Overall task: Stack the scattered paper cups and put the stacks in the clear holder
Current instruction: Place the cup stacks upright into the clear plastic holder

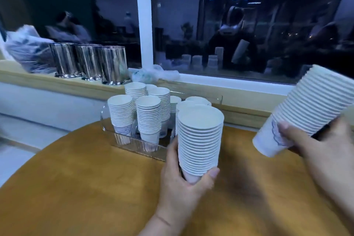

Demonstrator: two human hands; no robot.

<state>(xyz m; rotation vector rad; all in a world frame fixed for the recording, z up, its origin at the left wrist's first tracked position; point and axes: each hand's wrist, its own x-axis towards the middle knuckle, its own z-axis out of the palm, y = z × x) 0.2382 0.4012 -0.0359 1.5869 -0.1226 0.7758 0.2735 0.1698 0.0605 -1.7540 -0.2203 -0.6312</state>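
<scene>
The left hand grips an upright stack of cups at its bottom, above the surface; the right hand holds a tilted stack near its base. Just behind, the clear holder already carries several stacks, so the person should probably lower each stack straight down into a free place, supporting the bottom cup so nothing slides off.

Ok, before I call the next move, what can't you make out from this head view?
- Free room in the clear holder: the left hand's stack and the stacks already inside cover it.
- Top of the right hand's stack: cut off by the right frame edge.
- Print on that stack's bottom cup: blurred, partly under the right hand.
- Left hand: fingers behind its stack.
</scene>
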